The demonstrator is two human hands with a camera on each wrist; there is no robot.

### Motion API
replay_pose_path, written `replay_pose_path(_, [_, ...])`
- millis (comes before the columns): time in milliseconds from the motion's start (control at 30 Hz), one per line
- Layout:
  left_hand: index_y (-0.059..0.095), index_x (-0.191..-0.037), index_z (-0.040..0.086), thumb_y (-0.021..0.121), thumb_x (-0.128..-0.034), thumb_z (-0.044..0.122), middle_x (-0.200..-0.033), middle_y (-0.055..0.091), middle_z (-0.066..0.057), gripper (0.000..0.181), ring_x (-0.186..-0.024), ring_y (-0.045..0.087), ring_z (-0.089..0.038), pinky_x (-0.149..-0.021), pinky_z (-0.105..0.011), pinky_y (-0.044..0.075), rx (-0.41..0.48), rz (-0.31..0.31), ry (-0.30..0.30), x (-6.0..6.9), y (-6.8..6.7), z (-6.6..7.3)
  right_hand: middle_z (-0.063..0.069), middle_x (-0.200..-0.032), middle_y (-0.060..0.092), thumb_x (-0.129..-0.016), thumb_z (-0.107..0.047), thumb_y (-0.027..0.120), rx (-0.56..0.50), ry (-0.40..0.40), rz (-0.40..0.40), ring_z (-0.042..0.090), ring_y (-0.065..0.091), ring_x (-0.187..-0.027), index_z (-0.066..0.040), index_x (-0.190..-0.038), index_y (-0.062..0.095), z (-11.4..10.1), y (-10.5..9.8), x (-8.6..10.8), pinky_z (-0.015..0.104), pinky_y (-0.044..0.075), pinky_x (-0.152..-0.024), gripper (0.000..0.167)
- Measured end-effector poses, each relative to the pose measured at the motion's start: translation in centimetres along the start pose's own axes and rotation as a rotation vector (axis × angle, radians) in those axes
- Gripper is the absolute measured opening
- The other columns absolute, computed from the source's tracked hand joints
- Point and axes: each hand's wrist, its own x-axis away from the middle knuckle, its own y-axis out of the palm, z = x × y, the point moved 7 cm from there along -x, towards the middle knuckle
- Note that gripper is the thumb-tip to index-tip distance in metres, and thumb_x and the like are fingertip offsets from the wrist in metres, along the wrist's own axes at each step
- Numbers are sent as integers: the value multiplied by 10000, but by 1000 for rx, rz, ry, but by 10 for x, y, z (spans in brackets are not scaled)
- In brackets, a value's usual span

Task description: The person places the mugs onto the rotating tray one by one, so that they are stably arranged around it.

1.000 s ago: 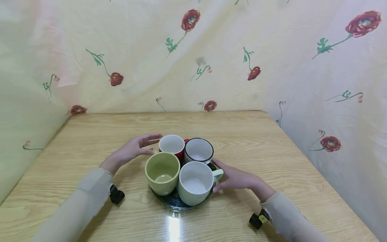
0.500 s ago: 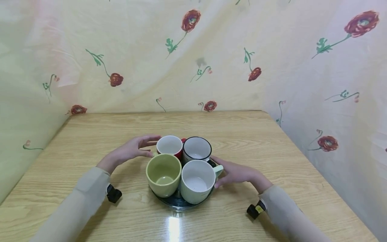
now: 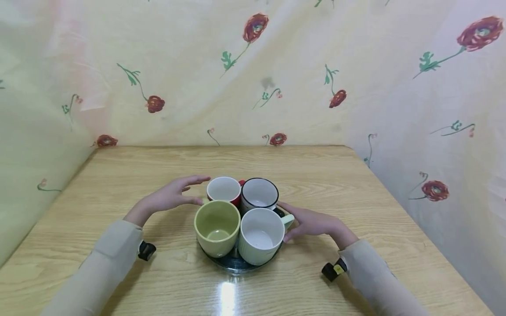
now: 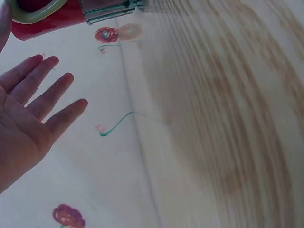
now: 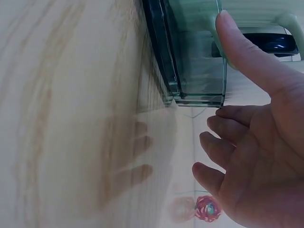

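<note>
A yellow-green mug [image 3: 217,226], a pale green mug [image 3: 262,235], a red mug with white inside [image 3: 223,188] and a white mug with a black rim [image 3: 259,193] stand close together in a low glass dish [image 5: 202,71], which looks dark and round from above. At the dish's left, my left hand [image 3: 170,195] has its fingers spread, thumb by the yellow-green handle. My right hand [image 3: 314,221] lies along the other side, fingers extended beneath the pale green handle. In the right wrist view its thumb [image 5: 247,52] overlaps the glass wall; firm contact is hard to tell.
The dish is on a wooden table [image 3: 158,281], with wood surface around it. Cloth printed with red flowers [image 3: 178,66] hangs behind and along both sides. A small black device [image 3: 147,251] is strapped at the left wrist, another [image 3: 332,272] at the right.
The dish and mugs have turned slightly: the front mugs shift right against the back ones. My right hand has moved a little away from me, my left thumb slightly nearer. The view shifts a bit.
</note>
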Motion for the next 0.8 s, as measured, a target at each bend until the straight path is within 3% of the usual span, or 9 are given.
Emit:
replay_pose_path(233, [370, -1483, 64, 710, -857, 410, -1515, 394, -211, 792, -1399, 363, -421, -1106, -611, 336, -143, 76, -87, 6, -7, 0, 206, -1601, 199, -840, -324, 747, 44, -8, 9, 399, 207, -1472, -6, -1539, 153, 2, -3, 0, 593, 223, -1173, 971])
replay_pose_path(533, [342, -1489, 36, 592, -938, 446, -1516, 377, -233, 731, -1382, 366, -448, -1085, -631, 343, -304, 178, -204, 18, -20, -9, 188, -1612, 174, -885, -327, 697, 32, -64, 35, 407, 191, -1474, -53, -1553, 142, 6, -5, -2, 607, 228, -1163, 911])
replay_pose_path(800, [302, -1503, 25, 560, -963, 419, -1547, 302, -246, 716, -1403, 317, -457, -1030, -684, 362, -436, 228, -251, 30, -27, -9, 166, -1622, 161, -935, -270, 635, 57, -65, 87, 407, 229, -1463, -121, -1567, 113, 11, -11, 1, 612, 235, -1157, 833])
